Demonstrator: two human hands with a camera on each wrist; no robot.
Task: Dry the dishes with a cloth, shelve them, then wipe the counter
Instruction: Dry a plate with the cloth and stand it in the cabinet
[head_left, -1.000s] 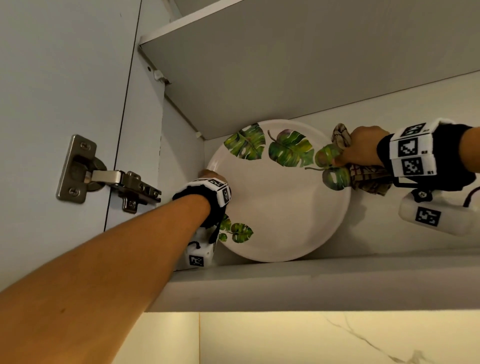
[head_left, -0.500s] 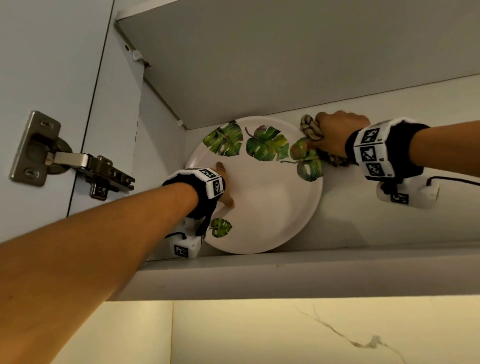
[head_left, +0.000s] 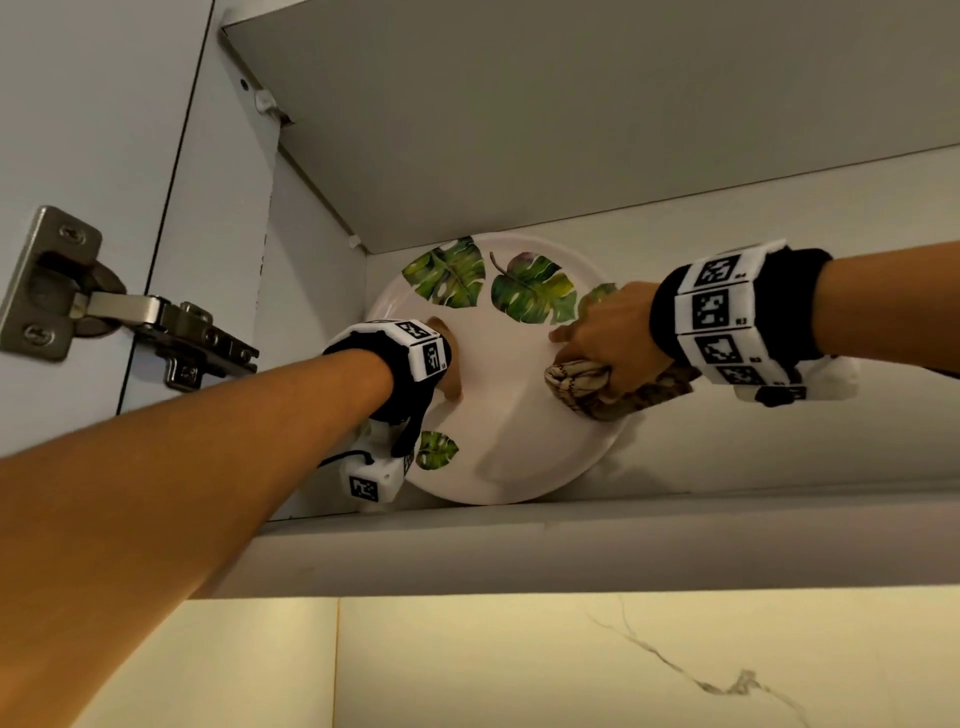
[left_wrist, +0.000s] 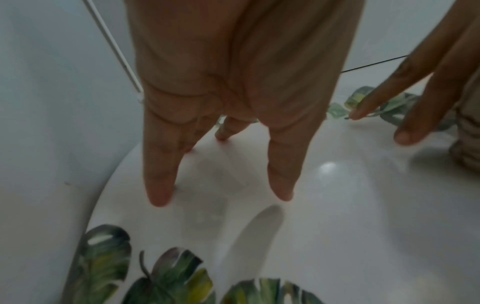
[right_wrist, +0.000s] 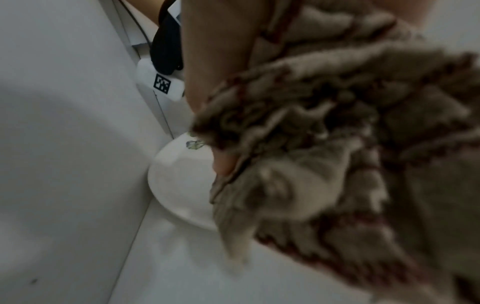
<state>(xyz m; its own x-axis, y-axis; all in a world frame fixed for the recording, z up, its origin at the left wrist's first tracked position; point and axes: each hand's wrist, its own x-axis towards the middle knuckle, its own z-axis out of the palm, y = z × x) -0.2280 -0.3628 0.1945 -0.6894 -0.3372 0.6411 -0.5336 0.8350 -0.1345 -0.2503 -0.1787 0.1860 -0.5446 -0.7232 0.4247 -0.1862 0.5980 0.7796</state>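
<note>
White plate (head_left: 511, 415) under straight left hand (left_wrist: 233, 86) fingers (left_wrist: 158, 185); right hand (head_left: 610, 340) grips cloth (head_left: 576, 382).

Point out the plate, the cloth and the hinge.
plate (head_left: 498, 415), head view, bare white centre.
cloth (head_left: 576, 379), head view, bunched end below the right hand.
hinge (head_left: 171, 332), head view, metal arm.

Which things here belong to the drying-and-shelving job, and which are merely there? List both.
Job:
plate, on the shelf
cloth, bunched in the right hand
left hand, fingers straight on the plate

Merely there:
door hinge
upper shelf board
</note>
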